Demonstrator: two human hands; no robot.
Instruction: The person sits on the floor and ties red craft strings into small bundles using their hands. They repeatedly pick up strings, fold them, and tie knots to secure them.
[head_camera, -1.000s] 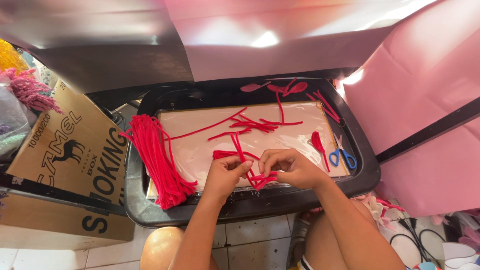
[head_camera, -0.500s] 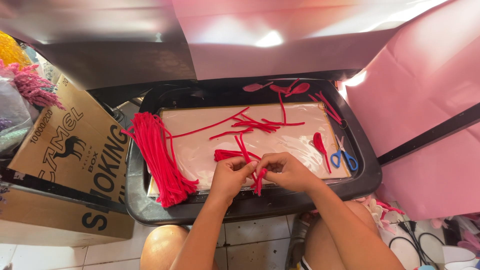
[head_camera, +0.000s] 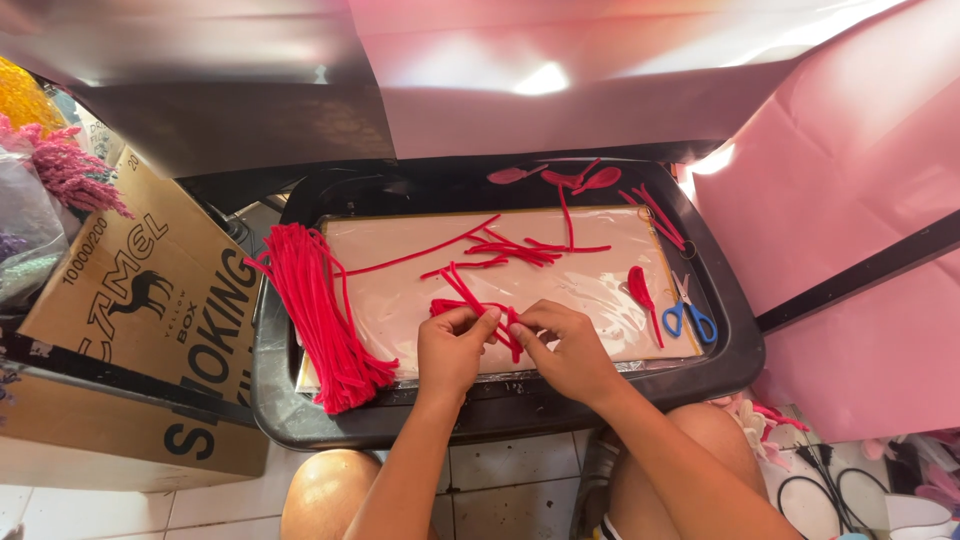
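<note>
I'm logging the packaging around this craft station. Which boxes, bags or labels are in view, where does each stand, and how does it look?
Cardboard box: left of the black tray, tilted, brown with black print and an animal figure.
Clear plastic bag: far left edge, behind the box, crumpled, contents unclear.
No screens or signs visible.

Both hands, the left hand (head_camera: 452, 345) and right hand (head_camera: 565, 345), have drawn closer together over the red pipe cleaner (head_camera: 470, 303) near the tray's (head_camera: 740, 350) front edge, fingertips now nearly meeting.

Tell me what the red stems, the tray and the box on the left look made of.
Red stems: fuzzy, bendable, likely pipe cleaners. Tray: black, slightly glossy, probably plastic. Box: matte brown cardboard with printed sides.
</note>
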